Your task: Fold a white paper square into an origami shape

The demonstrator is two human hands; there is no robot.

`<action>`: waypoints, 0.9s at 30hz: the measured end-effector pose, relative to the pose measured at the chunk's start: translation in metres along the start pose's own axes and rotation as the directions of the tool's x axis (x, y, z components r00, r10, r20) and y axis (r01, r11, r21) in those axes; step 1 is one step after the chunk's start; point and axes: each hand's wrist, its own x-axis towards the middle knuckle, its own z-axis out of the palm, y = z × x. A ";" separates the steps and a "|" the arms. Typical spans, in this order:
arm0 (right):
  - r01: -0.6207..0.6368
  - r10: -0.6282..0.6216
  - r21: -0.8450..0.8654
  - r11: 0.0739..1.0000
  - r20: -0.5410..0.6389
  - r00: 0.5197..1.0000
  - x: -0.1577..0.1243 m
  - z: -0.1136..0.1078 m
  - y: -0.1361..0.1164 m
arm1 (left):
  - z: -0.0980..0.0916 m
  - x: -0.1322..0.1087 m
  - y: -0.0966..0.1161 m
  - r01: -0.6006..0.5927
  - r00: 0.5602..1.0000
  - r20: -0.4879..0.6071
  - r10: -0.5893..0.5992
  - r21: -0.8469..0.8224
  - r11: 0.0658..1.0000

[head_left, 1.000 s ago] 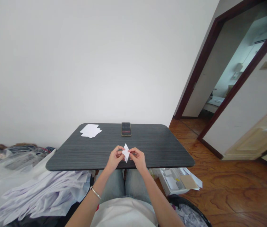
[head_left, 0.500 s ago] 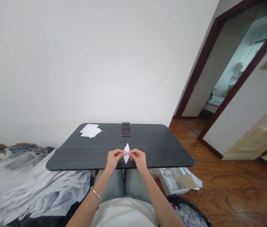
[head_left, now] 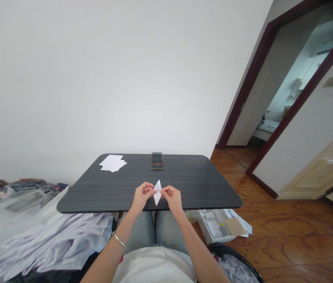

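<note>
- Right now, you are pinching a folded white paper piece (head_left: 157, 192) between your two hands, holding it above the desk (head_left: 202, 184), close to the front edge and about midway along it.
- The paper is showing as a narrow diamond, standing upright with one sharp point up and the other down.
- Your left hand (head_left: 142, 195) is grasping the paper's left side, its fingers curled and its fingertips pressing in at the middle of the fold.
- Your right hand (head_left: 170, 196) is gripping the opposite side in the same way, so both hands are closed on the paper.
- A silver bangle (head_left: 118, 239) is circling your left wrist, and your forearms are resting apart above your denim-clad knees (head_left: 143, 232).
- Toward the back edge of the desk, left of centre, a small stack of loose white paper sheets (head_left: 112, 163) is lying well apart from your hands.
- Along that same back edge, near the middle, a dark phone (head_left: 157, 160) is lying flat, its surface blurred.
- Beyond the front left corner, a heap of pale shirts (head_left: 57, 247) in clear plastic is spreading.
- Below the front right corner, an open cardboard box (head_left: 216, 226) is holding paper scraps, just beside a black bin (head_left: 234, 255).
</note>
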 end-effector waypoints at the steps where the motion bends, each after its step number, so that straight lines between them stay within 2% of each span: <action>1: -0.002 0.002 0.001 1.000 0.003 1.000 0.000 0.000 0.001 | 0.000 0.000 0.000 -0.002 1.000 0.004 0.002 -0.007 1.000; 16: 0.013 -0.014 0.015 1.000 0.019 1.000 0.000 0.002 0.001 | 0.002 -0.001 0.004 -0.051 0.999 0.017 0.051 0.035 0.998; 27: -0.111 0.111 -0.001 0.994 0.065 0.992 0.007 0.000 0.008 | 0.004 -0.002 0.005 -0.098 0.994 0.063 0.092 0.097 0.990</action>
